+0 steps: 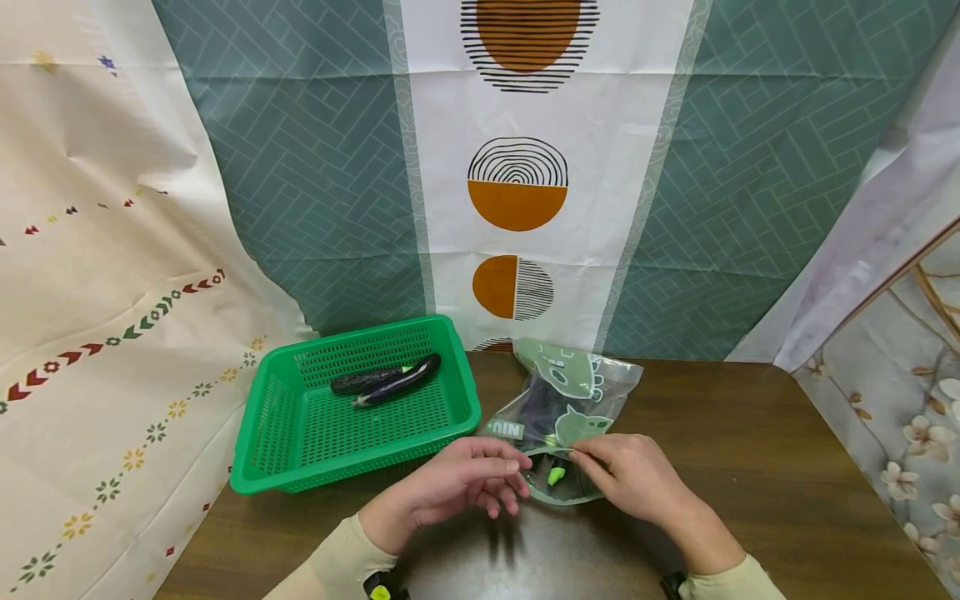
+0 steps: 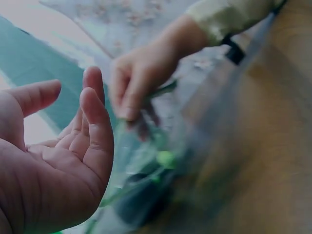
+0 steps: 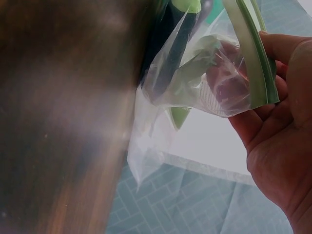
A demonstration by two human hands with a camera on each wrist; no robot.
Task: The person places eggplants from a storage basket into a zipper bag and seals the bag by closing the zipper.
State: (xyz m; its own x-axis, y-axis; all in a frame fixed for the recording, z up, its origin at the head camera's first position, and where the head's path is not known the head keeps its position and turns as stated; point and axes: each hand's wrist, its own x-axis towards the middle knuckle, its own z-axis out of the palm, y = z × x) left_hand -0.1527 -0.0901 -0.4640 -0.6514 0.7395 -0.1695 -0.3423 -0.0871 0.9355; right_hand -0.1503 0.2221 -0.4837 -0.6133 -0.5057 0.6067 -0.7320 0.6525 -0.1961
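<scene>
A clear zip bag [image 1: 603,392] with green animal prints lies on the table, its mouth toward the person. Inside are dark eggplants [image 1: 538,408], with a bright green stem end [image 1: 556,476] showing at the mouth. My right hand [image 1: 637,477] pinches the bag's rim on the right; in the right wrist view the green zip strip [image 3: 257,58] sits between thumb and fingers. To the left of the mouth is my left hand [image 1: 472,475], fingers loosely spread and holding nothing. In the left wrist view its palm [image 2: 53,170] is bare.
A green plastic basket [image 1: 467,387] stands at the left on the brown wooden table [image 1: 750,450]. Two dark eggplants [image 1: 405,382] lie in it side by side. Patterned cloths [image 1: 337,167] hang behind and on both sides of the table.
</scene>
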